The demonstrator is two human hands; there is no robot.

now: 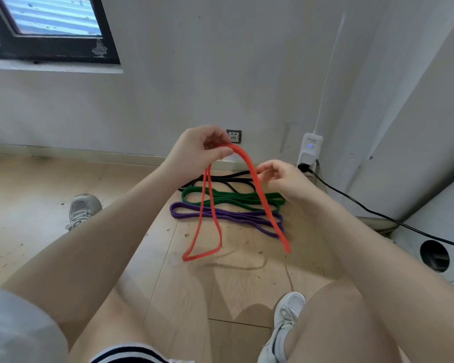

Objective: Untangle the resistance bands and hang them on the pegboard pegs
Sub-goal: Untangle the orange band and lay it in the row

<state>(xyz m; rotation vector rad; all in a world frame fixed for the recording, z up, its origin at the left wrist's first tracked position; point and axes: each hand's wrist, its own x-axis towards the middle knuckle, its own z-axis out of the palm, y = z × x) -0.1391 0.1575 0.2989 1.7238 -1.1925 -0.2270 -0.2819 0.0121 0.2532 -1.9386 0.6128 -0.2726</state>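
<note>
Red band [257, 184] hangs vertical from left hand [198, 150] grip, loops down.

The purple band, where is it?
The purple band lies on the wooden floor, just in front of the green band, behind the hanging orange band.

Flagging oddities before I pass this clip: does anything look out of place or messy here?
Mostly the floor: small dark debris is scattered around the purple band and green band. No pegboard is in view. The left hand pinches the orange band at its top; the right hand is beside one strand.
</note>
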